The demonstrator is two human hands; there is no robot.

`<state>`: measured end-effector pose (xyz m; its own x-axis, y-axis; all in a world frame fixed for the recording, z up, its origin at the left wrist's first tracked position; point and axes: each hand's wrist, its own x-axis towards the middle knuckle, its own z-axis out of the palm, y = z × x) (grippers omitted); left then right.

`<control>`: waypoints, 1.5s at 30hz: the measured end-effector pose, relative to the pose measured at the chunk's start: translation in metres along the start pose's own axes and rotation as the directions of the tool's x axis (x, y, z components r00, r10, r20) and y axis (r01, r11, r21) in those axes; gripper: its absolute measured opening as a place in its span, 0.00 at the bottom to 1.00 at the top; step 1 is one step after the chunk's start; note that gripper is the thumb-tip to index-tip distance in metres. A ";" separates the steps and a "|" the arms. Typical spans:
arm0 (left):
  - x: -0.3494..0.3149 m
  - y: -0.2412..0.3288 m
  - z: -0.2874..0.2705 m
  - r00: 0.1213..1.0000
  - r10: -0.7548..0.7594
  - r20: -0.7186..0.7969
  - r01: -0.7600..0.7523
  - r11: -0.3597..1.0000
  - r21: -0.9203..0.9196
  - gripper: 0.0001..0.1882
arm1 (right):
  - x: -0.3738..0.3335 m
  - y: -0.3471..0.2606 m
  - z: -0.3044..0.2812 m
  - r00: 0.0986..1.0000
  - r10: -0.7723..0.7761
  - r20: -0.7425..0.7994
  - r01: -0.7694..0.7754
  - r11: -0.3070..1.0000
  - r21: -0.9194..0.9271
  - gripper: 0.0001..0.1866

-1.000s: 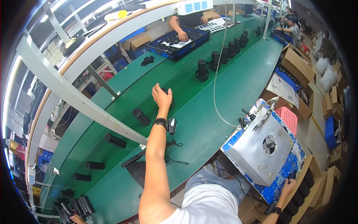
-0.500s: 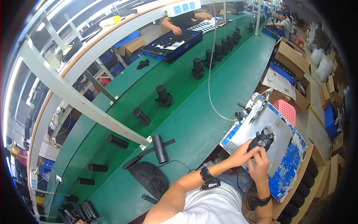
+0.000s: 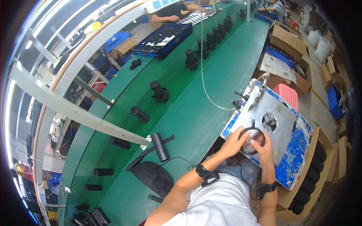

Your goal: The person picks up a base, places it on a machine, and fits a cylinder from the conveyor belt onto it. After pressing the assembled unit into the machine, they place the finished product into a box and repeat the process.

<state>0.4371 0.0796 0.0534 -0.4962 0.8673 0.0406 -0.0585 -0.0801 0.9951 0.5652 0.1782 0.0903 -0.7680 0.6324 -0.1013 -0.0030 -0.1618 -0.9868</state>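
Observation:
Between both hands I hold a black ring with a small tab (image 3: 252, 129), over the near part of the metal plate (image 3: 277, 145). My left hand (image 3: 235, 141) grips the ring's left side, fingers closed. My right hand (image 3: 265, 146) closes on its right side, with the thumb inside the ring. Just beyond the ring, a black fan-shaped part (image 3: 269, 121) with several blades sits in the plate's round opening, apart from my hands. Below the plate is a worn blue and white stand (image 3: 288, 171).
On the green conveyor (image 3: 175, 81), black cylinders (image 3: 140, 114) stand or lie in a row. A black cylinder with a strap (image 3: 160, 147) and a black cap-like piece (image 3: 151, 179) lie nearer. A carton (image 3: 328, 150) of black parts is at right. A co-worker's hand (image 3: 173, 18) is across the belt.
My hands have drawn back from the round opening toward my body. They hold the ring in the open, and the fan-shaped part now shows in the opening. Cylinders on the belt have shifted slightly.

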 end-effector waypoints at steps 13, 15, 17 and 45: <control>0.009 0.017 0.013 0.998 -0.046 0.042 0.050 0.992 -0.115 0.10 | 0.003 -0.001 -0.016 0.999 0.015 0.030 -0.019 0.993 0.120 0.15; 0.012 0.010 0.017 0.997 0.028 0.077 -0.011 0.978 -0.210 0.12 | 0.003 -0.003 -0.016 0.998 0.017 -0.057 -0.008 0.989 0.145 0.14; 0.015 0.007 0.026 0.992 0.101 0.079 -0.085 0.978 -0.191 0.17 | 0.003 0.002 -0.021 0.994 -0.020 -0.104 0.033 0.992 0.123 0.14; 0.082 -0.028 0.066 0.953 0.303 -0.002 -0.239 0.757 0.608 0.22 | 0.027 0.030 -0.049 0.827 -0.331 -0.454 0.072 0.864 -0.499 0.29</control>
<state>0.4554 0.1856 0.0351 -0.4925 0.8011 0.3402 0.6015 0.0308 0.7983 0.5758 0.2274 0.0516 -0.3432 0.9208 0.1854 0.2619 0.2834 -0.9225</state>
